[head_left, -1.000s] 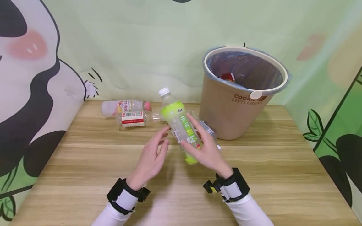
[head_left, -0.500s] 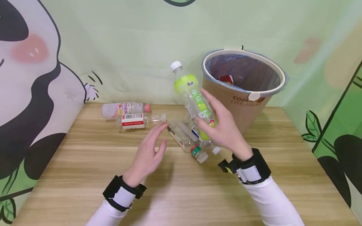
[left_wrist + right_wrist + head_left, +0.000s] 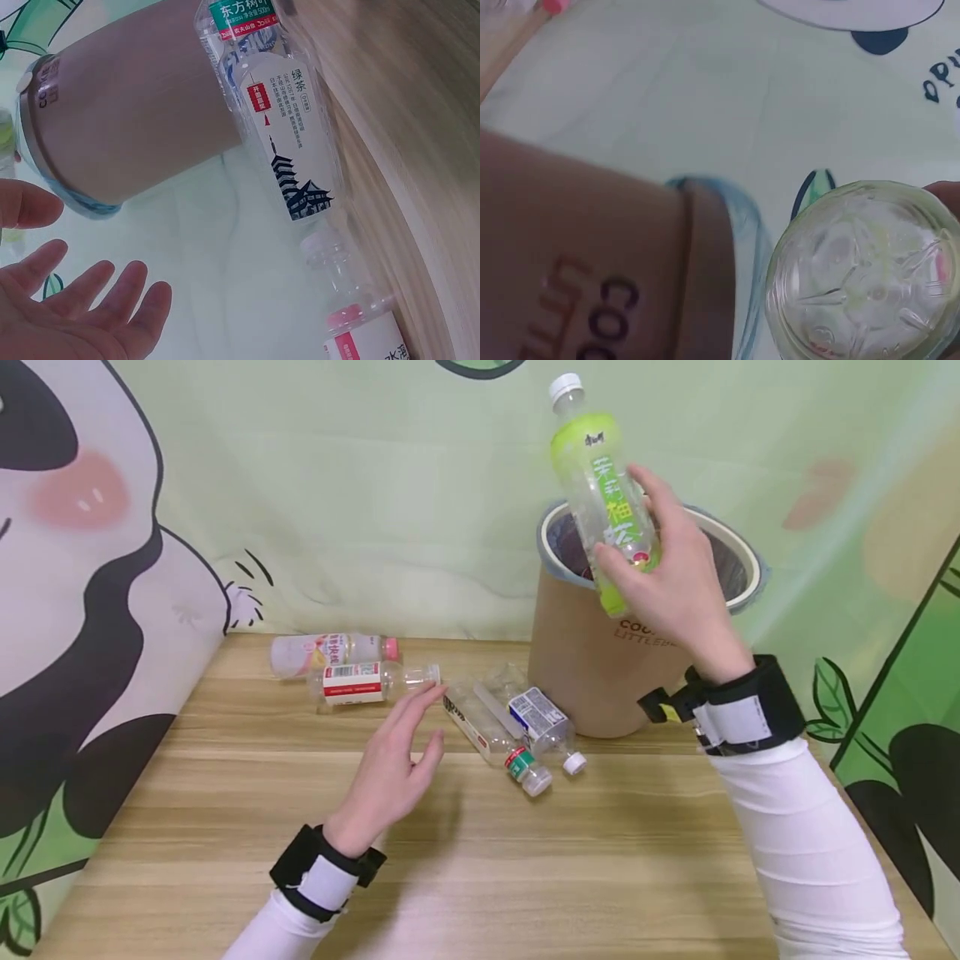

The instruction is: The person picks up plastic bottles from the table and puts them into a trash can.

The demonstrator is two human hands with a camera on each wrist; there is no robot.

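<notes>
My right hand [image 3: 678, 568] grips a clear plastic bottle [image 3: 592, 485] with a lime-green label and white cap. It tilts with the cap up and leftward, over the front rim of the beige trash bin [image 3: 577, 660]. From the right wrist, the bottle's ribbed base [image 3: 862, 277] faces the camera beside the bin's rim. My left hand [image 3: 386, 768] holds nothing, fingers extended and thumb apart, above the table near the cap of a clear bottle [image 3: 352, 682] with a red and white label. In the left wrist view, its fingers [image 3: 97, 292] spread below the bin.
A green-tea bottle [image 3: 487, 735] and a clear bottle with a white-and-blue label [image 3: 543, 722] lie side by side at the bin's foot. A pink-capped bottle [image 3: 330, 652] lies at the back left of the wooden table [image 3: 525, 877]. A blue liner [image 3: 551, 547] covers the bin's rim.
My right hand has carried the green-labelled bottle up and rightward from the table to the bin's opening, uncovering the bottles beneath. The left hand has shifted slightly left, then stayed almost still.
</notes>
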